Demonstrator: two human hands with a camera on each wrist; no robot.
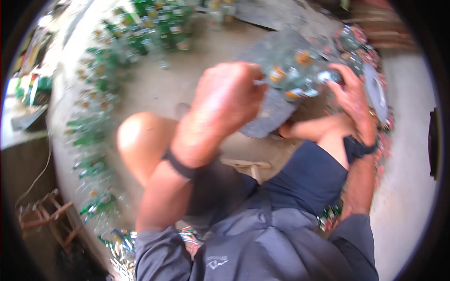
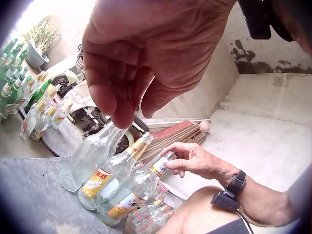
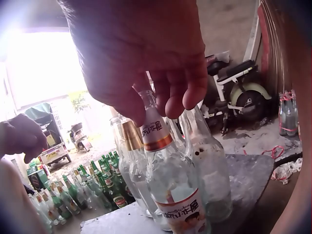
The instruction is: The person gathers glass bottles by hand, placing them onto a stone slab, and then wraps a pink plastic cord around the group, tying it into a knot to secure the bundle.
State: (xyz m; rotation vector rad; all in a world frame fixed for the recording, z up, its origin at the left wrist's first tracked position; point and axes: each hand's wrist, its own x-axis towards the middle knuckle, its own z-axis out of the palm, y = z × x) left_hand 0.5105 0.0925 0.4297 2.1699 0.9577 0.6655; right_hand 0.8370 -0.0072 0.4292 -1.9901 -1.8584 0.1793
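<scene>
Several clear glass bottles (image 2: 97, 183) with yellow and white labels stand close together on a grey slab (image 2: 34, 195). My right hand (image 1: 351, 93) grips the neck of one clear bottle (image 3: 170, 178), which has a white and orange neck label. Its thumb and fingers wrap the neck just below the mouth. My left hand (image 1: 229, 93) hangs over the near side of the group, fingers loosely curled. In the left wrist view its fingertips overlap a bottle neck, while the right wrist view shows that hand (image 3: 24, 139) apart from the bottles, holding nothing.
Green and clear bottles (image 1: 101, 84) stand in a long curved band on the floor to the left. Bundled bottles (image 1: 351, 40) tied with red string lie on the right. A parked scooter (image 3: 239, 95) and stacked boards (image 2: 170, 141) stand beyond the slab.
</scene>
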